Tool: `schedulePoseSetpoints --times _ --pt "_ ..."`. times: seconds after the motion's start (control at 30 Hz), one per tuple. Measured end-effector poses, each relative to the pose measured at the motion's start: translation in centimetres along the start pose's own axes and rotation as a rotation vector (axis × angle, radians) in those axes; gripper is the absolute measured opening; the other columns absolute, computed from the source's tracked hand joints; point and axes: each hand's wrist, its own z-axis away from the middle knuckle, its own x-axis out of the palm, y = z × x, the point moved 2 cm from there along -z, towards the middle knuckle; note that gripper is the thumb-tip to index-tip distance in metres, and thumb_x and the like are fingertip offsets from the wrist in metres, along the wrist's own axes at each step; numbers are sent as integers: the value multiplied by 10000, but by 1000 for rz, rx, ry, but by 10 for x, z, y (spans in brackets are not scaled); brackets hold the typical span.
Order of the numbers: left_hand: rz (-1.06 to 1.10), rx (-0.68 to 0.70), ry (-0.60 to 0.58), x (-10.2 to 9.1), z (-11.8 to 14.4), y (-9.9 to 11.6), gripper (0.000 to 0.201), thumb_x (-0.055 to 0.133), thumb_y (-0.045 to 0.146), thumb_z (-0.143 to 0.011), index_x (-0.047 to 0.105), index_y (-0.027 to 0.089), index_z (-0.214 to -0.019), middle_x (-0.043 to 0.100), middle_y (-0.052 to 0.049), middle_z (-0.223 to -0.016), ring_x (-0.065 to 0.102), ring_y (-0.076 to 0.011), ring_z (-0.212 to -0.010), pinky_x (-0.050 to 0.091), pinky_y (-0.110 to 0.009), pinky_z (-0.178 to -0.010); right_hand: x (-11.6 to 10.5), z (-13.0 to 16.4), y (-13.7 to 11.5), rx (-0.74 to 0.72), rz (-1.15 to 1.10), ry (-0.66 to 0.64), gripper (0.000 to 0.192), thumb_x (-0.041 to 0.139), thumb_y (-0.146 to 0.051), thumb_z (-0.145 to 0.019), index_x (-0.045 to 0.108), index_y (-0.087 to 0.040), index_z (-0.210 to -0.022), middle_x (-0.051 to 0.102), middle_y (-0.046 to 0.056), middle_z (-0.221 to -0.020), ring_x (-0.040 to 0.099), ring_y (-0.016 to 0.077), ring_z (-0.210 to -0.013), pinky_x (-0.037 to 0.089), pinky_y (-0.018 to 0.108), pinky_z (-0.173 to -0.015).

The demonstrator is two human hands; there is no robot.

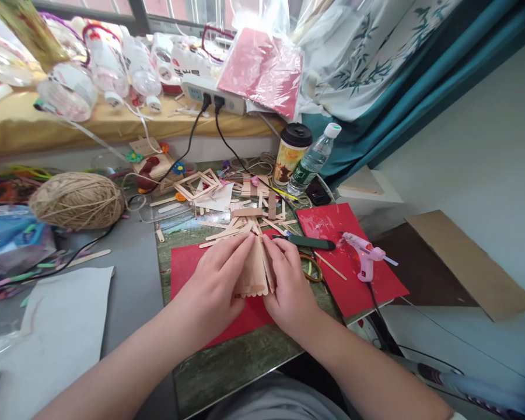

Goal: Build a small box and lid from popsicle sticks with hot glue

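Stick panel point(254, 269) pinched between both hands' fingers point(240, 248) (above red paper point(188, 262)).

Pale tan craft sticks point(254, 269) lie over red paper point(188, 265). Right, a pink glue gun point(364, 255); far, a black-lidded yellow cup point(291, 153), teal curtain point(420, 76); left, beige twine point(76, 200).

Both forearms bare, no sleeves, rings or watch; left hand point(216, 280), right hand point(289, 286) ungloved (grey garment at lap).

Bright window daylight from above, soft shadows, edges bent by wide-angle distortion.
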Motion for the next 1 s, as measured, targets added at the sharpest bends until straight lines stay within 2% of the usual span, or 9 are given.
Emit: schedulePoseSetpoints --times 0.1,0.3,0.43,0.6,0.73,0.87,0.93,1.0 --pt "-23 13 22 4 -1 -1 1032 568 29 -755 138 285 -1657 344 -122 -1649 340 -334 -1534 347 -542 -1261 4 0 0 -40 38 45 837 556 -95 -885 232 -258 -1639 362 160 -1524 434 316 -1438 433 523 -1198" --pt "-86 -2 95 18 1 -3 1091 642 118 -764 29 213 -1662 326 -202 -1633 321 -409 -1524 347 -634 -1228 10 0 0 -147 142 83 826 508 -93 -942 148 -263 -1666 372 171 -1539 410 320 -1464 421 549 -1204" --pt "-48 1 156 21 1 -8 1028 657 115 -784 111 257 -1643 404 -183 -1572 397 -386 -1477 394 -617 -1202 11 1 4 -155 161 63 865 509 -90 -933 102 -276 -1673 365 166 -1561 397 325 -1482 409 568 -1211" --pt "-10 21 177 20 1 -10 954 677 125 -810 195 294 -1615 438 -154 -1543 419 -359 -1463 385 -594 -1216 9 2 6 -151 156 46 907 612 -247 -939 82 -269 -1675 359 179 -1576 408 370 -1476 433 594 -1188" --pt "0 93 225 21 2 -14 913 710 191 -861 208 299 -1617 461 -155 -1529 440 -351 -1457 395 -564 -1217 9 6 10 -176 125 102 870 567 -196 -944 102 -291 -1673 361 165 -1576 419 350 -1474 436 578 -1187" --pt "-40 198 345 25 3 -25 1037 796 362 -834 151 274 -1641 419 -196 -1566 368 -403 -1509 300 -629 -1251 4 9 21 -207 55 243 847 610 -258 -927 188 -298 -1661 414 160 -1515 474 356 -1418 461 573 -1160" --pt "-74 188 384 28 3 -31 1081 809 390 -811 138 239 -1645 392 -223 -1577 340 -423 -1520 278 -644 -1250 1 10 26 -199 30 291 837 629 -296 -915 230 -291 -1651 427 161 -1499 488 364 -1401 468 576 -1149" --pt "-111 154 386 31 3 -34 1048 779 343 -822 140 233 -1645 407 -221 -1567 353 -415 -1513 288 -631 -1244 1 8 30 -183 24 284 809 615 -269 -915 260 -291 -1641 433 158 -1506 485 360 -1410 456 577 -1159"
